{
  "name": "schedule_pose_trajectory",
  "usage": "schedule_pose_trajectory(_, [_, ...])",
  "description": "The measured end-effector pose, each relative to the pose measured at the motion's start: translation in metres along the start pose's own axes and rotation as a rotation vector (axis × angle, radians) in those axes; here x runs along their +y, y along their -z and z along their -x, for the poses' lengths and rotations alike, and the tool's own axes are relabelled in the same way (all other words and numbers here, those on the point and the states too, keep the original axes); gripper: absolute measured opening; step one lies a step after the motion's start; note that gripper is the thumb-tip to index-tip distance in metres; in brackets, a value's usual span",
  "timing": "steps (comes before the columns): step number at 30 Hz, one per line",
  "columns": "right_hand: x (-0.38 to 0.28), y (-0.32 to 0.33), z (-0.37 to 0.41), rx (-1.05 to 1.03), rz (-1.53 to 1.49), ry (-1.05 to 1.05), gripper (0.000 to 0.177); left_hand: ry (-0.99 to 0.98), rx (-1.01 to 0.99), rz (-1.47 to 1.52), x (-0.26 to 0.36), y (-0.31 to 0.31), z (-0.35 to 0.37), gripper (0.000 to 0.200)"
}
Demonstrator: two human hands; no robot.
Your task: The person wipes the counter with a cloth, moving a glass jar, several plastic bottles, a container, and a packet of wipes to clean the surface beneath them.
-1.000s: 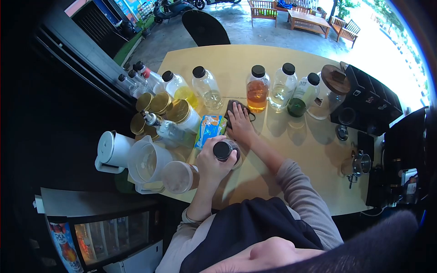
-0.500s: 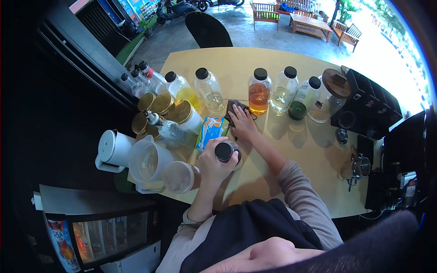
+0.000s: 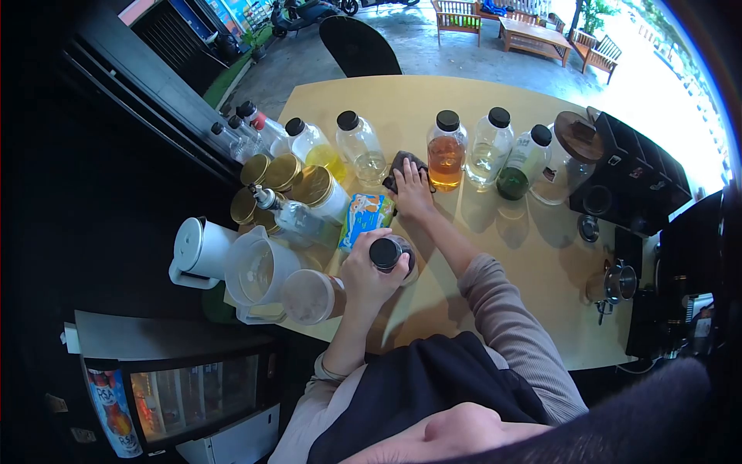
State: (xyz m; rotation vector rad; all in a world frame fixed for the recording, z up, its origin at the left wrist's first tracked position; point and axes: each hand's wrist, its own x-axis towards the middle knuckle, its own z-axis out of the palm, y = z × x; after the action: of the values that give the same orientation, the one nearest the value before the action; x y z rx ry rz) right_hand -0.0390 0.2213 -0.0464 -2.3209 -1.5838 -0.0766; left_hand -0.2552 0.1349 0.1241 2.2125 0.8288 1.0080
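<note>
My left hand [image 3: 369, 269] is wrapped around a clear bottle with a black cap [image 3: 384, 254], which stands near the front of the table. Farther forward, my right hand [image 3: 413, 193] lies with its fingers stretched out flat on a dark, crumpled cloth [image 3: 401, 163], pressing it to the tabletop. Between the two hands and to the left lies a blue and green packet [image 3: 365, 222]. Beyond the cloth stand a black-capped bottle of pale liquid [image 3: 363, 155] on the left and a bottle of amber liquid [image 3: 446, 161] on the right.
Gold-lidded jars [image 3: 313, 185], a pump bottle [image 3: 297, 220], a clear pitcher [image 3: 259, 267] and a white kettle [image 3: 202, 247] crowd the left side. On the right stand a bottle of green liquid [image 3: 516, 174], a wood-lidded jar [image 3: 553, 182], a black rack [image 3: 630, 174] and a portafilter [image 3: 618, 284].
My right hand has slid slightly forward with the cloth, toward the gap between the bottles. My left hand stays around its bottle. The whole view has shifted a little.
</note>
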Motion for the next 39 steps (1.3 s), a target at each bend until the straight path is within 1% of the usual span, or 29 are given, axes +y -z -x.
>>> schedule_pose_trajectory(1, [0.004, 0.0, 0.003, 0.005, 0.006, 0.0, 0.07, 0.009, -0.004, -0.004, 0.0, 0.0, 0.0, 0.045])
schedule_pose_trajectory(3, [0.011, -0.002, 0.014, 0.024, -0.064, 0.074, 0.067, 0.013, -0.01, -0.001, 0.002, 0.001, 0.0, 0.046])
schedule_pose_trajectory(4, [0.01, 0.002, 0.024, 0.026, -0.057, 0.071, 0.067, 0.022, -0.007, 0.001, 0.003, 0.001, 0.0, 0.043])
schedule_pose_trajectory(6, [0.005, 0.017, 0.048, -0.025, 0.056, 0.12, 0.067, 0.028, -0.005, 0.008, 0.004, 0.001, 0.0, 0.041])
schedule_pose_trajectory(7, [0.0, 0.027, 0.058, -0.058, 0.01, 0.092, 0.071, 0.027, -0.005, 0.013, 0.005, 0.001, 0.0, 0.041])
schedule_pose_trajectory(8, [-0.001, 0.025, 0.066, -0.059, 0.012, 0.089, 0.071, 0.027, -0.005, 0.016, 0.004, 0.001, 0.0, 0.041])
schedule_pose_trajectory(11, [0.001, 0.017, 0.076, 0.072, -0.036, 0.129, 0.075, 0.002, -0.003, 0.034, 0.001, -0.001, 0.0, 0.042])
schedule_pose_trajectory(15, [-0.002, 0.008, 0.06, 0.121, -0.085, 0.12, 0.078, -0.014, -0.01, 0.033, 0.001, 0.0, -0.001, 0.043])
schedule_pose_trajectory(18, [-0.006, -0.004, 0.036, 0.17, -0.051, 0.08, 0.074, -0.024, -0.001, 0.048, 0.0, -0.001, -0.001, 0.043])
schedule_pose_trajectory(20, [-0.014, -0.008, 0.021, 0.176, 0.093, -0.042, 0.069, -0.023, 0.005, 0.045, 0.001, -0.001, -0.001, 0.043])
schedule_pose_trajectory(22, [-0.016, -0.009, 0.011, 0.168, 0.088, -0.062, 0.067, -0.016, 0.001, 0.037, 0.002, -0.001, -0.001, 0.043])
schedule_pose_trajectory(24, [-0.017, -0.008, 0.006, 0.187, -0.102, -0.094, 0.066, -0.008, -0.001, 0.03, 0.003, 0.0, -0.001, 0.043])
schedule_pose_trajectory(25, [-0.016, -0.007, 0.007, 0.188, -0.103, -0.091, 0.066, -0.002, -0.001, 0.031, 0.003, 0.0, -0.001, 0.043])
schedule_pose_trajectory(28, [-0.003, 0.004, 0.014, 0.198, -0.132, -0.027, 0.063, 0.01, -0.001, 0.023, 0.002, 0.0, 0.001, 0.043])
schedule_pose_trajectory(30, [0.01, 0.012, 0.026, 0.099, -0.107, 0.11, 0.065, 0.016, 0.001, 0.014, 0.002, 0.0, 0.001, 0.043])
schedule_pose_trajectory(32, [0.016, 0.017, 0.041, 0.097, -0.076, 0.143, 0.064, 0.029, 0.01, 0.025, 0.002, -0.001, 0.002, 0.045])
schedule_pose_trajectory(34, [0.022, 0.025, 0.06, 0.038, -0.143, 0.211, 0.063, 0.03, 0.003, 0.035, 0.0, -0.002, 0.002, 0.045])
schedule_pose_trajectory(36, [0.02, 0.032, 0.081, 0.019, -0.141, 0.212, 0.062, 0.032, -0.005, 0.039, -0.001, -0.002, 0.002, 0.045])
schedule_pose_trajectory(38, [0.017, 0.034, 0.094, 0.059, -0.183, 0.192, 0.061, 0.024, 0.0, 0.032, -0.001, -0.002, 0.002, 0.045])
schedule_pose_trajectory(39, [0.017, 0.035, 0.093, 0.048, -0.195, 0.182, 0.064, 0.026, -0.007, 0.035, -0.001, -0.003, 0.002, 0.045])
